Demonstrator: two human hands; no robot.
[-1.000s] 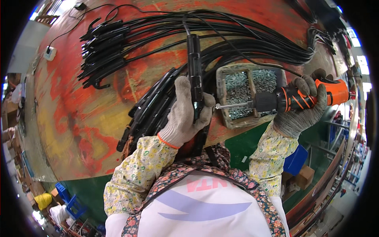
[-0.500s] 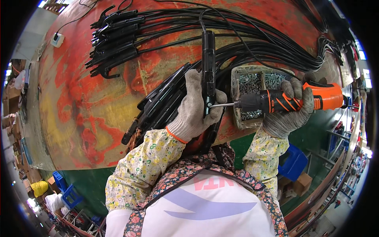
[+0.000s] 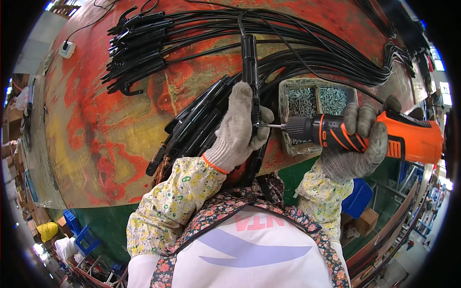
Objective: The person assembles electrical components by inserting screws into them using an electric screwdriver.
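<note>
My gloved left hand point(image 3: 234, 128) is closed around a black welding electrode holder point(image 3: 249, 60), which stands nearly upright in the view with its cable leaving the far end. In my gloved right hand point(image 3: 357, 156) is an orange and black electric screwdriver point(image 3: 410, 138), pointing left. Its thin metal bit point(image 3: 272, 126) meets the side of the holder by my left fingers; the contact spot is small, and a screw there cannot be made out. More black holders point(image 3: 199, 125) lie beside my left hand, partly hidden by it.
A worn two-part tray point(image 3: 284, 103) of small screws point(image 3: 332, 100) sits behind the screwdriver. Finished-looking holders point(image 3: 139, 48) with long black cables point(image 3: 331, 45) spread across the red-stained table point(image 3: 110, 139). A white power socket point(image 3: 67, 50) lies far left. Below the table edge is a blue bin point(image 3: 357, 198).
The screwdriver's rear end has swung right and toward me, with my right hand moving slightly the same way. The holder has tilted a little, its far end shifting left.
</note>
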